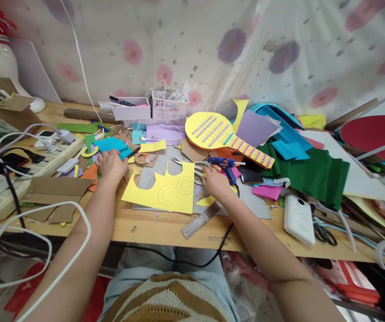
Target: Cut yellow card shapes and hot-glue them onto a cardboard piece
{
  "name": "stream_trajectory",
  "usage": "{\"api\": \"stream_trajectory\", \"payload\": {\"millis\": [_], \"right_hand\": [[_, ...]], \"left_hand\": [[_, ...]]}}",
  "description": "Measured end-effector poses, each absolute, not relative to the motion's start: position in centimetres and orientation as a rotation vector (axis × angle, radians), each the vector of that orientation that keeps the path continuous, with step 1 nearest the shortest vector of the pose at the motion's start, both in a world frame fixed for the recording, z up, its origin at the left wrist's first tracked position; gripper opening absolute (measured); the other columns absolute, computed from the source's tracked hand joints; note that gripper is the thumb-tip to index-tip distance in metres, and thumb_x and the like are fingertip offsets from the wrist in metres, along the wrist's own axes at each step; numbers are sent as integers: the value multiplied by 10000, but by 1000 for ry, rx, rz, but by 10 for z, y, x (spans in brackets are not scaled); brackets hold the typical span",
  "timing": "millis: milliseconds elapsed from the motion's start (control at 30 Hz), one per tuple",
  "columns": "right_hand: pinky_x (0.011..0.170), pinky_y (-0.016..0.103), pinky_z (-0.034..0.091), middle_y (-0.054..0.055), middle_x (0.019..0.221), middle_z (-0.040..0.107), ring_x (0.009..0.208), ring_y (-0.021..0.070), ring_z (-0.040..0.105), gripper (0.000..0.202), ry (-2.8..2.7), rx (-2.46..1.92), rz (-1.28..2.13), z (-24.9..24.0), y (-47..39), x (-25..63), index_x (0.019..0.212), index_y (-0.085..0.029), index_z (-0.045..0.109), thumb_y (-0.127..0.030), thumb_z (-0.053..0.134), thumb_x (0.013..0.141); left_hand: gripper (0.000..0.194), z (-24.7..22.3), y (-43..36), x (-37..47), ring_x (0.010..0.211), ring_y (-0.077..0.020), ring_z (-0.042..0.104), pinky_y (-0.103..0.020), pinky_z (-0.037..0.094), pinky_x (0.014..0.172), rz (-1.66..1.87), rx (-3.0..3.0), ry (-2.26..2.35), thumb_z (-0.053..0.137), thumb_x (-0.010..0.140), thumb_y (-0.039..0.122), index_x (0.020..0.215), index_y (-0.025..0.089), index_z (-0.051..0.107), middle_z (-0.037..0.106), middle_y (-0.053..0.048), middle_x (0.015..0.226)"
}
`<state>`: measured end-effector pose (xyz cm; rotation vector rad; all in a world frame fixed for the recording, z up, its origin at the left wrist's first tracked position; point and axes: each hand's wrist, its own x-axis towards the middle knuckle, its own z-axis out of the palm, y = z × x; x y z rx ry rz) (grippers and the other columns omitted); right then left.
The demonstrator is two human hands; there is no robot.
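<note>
A yellow sheet (177,192) with curved shapes drawn on it and notches cut in its top edge lies at the front of the grey mat (253,203). My right hand (214,180) is closed on the handles of silver scissors (197,169), whose blades point left beyond the sheet's top edge. To the left, my left hand (111,165) rests against a blue piece (113,145); its fingers are bent, and whether they grip anything is hidden. Beside my right hand lies a blue glue gun (224,165). A metal ruler (201,220) sits below it.
A yellow paper guitar (209,129) lies behind the mat. White boxes (168,109) stand at the back. Green crepe paper (316,174) and a white power bank (299,218) are on the right. White cables (85,223) loop over the left side near a power strip (58,156).
</note>
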<state>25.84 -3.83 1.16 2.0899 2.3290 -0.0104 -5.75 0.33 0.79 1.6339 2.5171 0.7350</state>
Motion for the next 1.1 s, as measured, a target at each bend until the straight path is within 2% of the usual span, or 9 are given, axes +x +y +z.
{"api": "stream_trajectory", "payload": {"millis": [133,300,467,600,700,833,933,1000,1100], "right_hand": [[733,314,470,144,1181,548,993,228,575,399,2277,2076,-6,13,-35,255,1241,-146,441,-285,364,874],[717,309,467,135,1131,550,969,241,572,438,2336,2098,-18,12,-34,257,1193,-155,504,-380,451,821],[691,319,457,132,1089,553,933,257,574,458,2445,2197,28,10,-38,260,1206,-184,519,-368,504,787],[654,325,446,140,1100,535,852,245,586,418,2449,2280,66,11,-44,263,1163,-174,548,-366,493,795],[642,316,438,136,1109,528,838,234,588,421,2471,2365,86,13,-46,265,1162,-171,544,-386,468,808],[688,323,449,127,1106,549,930,248,568,420,2571,2527,0,17,-45,268,1132,-158,562,-383,489,786],[762,347,445,115,1048,586,959,248,555,388,2673,2696,-189,17,-41,270,1058,-152,597,-378,520,752],[760,347,444,100,973,608,890,226,565,375,2713,2836,-477,13,-35,271,989,-154,612,-408,545,720],[553,282,426,59,818,607,581,132,513,402,2621,2854,-1483,7,-28,269,948,-160,591,-471,511,707]], "left_hand": [[372,20,7,-48,1161,-373,395,-513,304,941,826,1785,2472,509,744,314,1072,144,552,506,-202,1163],[339,31,34,-20,1078,-291,471,-406,363,919,661,2130,2136,531,726,294,1042,175,560,550,-126,1075],[472,20,58,7,1112,-322,451,-415,356,918,528,2215,2122,588,657,217,1123,158,533,523,-162,1122],[305,14,68,13,1038,-314,507,-421,390,852,502,2163,2183,472,741,192,1021,165,590,558,-161,1092],[266,22,72,10,1031,-305,511,-432,378,869,635,2121,2243,378,803,205,909,165,619,590,-148,1028],[249,49,66,6,1136,-282,445,-407,339,944,1098,2058,2242,384,835,251,950,172,590,571,-127,1091],[242,63,51,11,1070,-225,499,-365,362,934,1442,1913,2081,372,862,245,1010,157,542,562,-105,1099],[213,62,38,19,1030,-186,521,-324,390,908,1625,1921,1824,399,854,225,1001,138,526,569,-94,1079],[240,45,13,36,956,-150,555,-281,432,851,1664,1906,1439,332,872,244,921,156,549,606,-65,987]]}}
